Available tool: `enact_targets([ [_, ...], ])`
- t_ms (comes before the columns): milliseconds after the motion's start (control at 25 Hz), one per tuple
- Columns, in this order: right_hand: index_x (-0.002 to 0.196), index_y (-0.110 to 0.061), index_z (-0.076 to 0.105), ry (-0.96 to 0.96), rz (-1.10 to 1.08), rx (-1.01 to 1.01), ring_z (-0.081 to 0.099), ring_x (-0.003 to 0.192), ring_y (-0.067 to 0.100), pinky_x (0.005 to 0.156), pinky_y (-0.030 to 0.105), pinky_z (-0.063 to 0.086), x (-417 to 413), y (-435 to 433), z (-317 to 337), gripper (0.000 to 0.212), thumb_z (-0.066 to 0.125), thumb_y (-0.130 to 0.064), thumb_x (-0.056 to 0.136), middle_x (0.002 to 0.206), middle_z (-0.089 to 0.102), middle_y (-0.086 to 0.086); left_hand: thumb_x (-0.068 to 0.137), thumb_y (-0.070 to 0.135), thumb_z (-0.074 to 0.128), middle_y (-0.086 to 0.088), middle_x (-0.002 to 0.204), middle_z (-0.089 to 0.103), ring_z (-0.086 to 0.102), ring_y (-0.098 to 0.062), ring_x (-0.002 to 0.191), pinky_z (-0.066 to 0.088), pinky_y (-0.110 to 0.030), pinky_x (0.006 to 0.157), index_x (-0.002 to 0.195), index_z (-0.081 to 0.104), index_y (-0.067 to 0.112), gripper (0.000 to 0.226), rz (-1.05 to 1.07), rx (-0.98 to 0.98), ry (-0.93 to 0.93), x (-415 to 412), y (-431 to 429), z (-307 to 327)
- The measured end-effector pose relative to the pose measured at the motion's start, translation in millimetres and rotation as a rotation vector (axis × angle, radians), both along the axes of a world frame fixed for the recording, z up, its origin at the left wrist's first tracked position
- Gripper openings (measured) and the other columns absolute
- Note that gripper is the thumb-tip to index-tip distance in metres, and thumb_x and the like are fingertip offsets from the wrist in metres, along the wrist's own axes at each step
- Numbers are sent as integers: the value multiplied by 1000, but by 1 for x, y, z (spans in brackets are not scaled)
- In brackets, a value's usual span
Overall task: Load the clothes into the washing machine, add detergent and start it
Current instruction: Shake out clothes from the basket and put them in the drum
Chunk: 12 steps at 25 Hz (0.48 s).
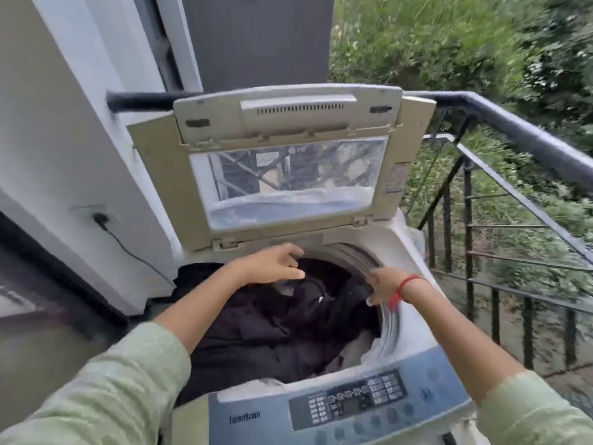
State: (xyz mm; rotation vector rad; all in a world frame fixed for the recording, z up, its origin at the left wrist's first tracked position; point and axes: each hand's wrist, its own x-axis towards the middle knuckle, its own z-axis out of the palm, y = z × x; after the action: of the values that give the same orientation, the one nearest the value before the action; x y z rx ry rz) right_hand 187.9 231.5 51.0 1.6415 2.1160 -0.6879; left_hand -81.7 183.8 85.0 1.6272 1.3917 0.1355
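A top-loading washing machine point(414, 319) stands with its lid point(288, 175) folded up and open. Dark clothes point(272, 329) fill the drum and spill over its left rim. My left hand point(272, 264) hovers over the far part of the pile, fingers curled and apart, with no cloth clearly in its grip. My right hand point(383, 284), a red thread at the wrist, reaches down at the drum's right rim with fingers pointing into the tub. The blue control panel point(356, 403) lies at the near edge. No detergent is in view.
A black metal railing point(513, 130) runs along the right, with greenery beyond it. A white wall point(64, 139) with a plugged-in black cord point(102, 220) stands at the left. A grey appliance point(256, 40) rises behind the lid.
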Motion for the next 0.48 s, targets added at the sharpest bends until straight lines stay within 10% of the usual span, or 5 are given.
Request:
enact_targets([
  [160, 144, -20, 30, 279, 240, -101, 37, 134, 21, 109, 29, 32, -75, -14, -16, 83, 72, -44, 76, 146, 37, 6, 81, 44, 68, 15, 136, 44, 41, -3, 125, 34, -25, 103, 132, 39, 42, 59, 270, 311, 62, -112, -77, -4],
  [320, 143, -42, -18, 449, 568, -42, -8, 145, 28, 116, 53, 6, -188, -54, -21, 135, 77, -67, 50, 158, -14, 4, 53, 50, 83, 0, 158, 1, 4, -20, 145, 18, -41, 116, 146, -13, 33, 135, 125, -69, 753, -233, -158, -60],
  [480, 140, -41, -26, 349, 692, 54, -16, 143, 34, 109, 64, 0, -272, -84, -25, 141, 76, -70, 47, 153, -29, 2, 46, 46, 87, -4, 156, -21, -9, -22, 145, 9, -42, 118, 132, -40, 32, 154, 159, -111, 496, -227, -191, -140],
])
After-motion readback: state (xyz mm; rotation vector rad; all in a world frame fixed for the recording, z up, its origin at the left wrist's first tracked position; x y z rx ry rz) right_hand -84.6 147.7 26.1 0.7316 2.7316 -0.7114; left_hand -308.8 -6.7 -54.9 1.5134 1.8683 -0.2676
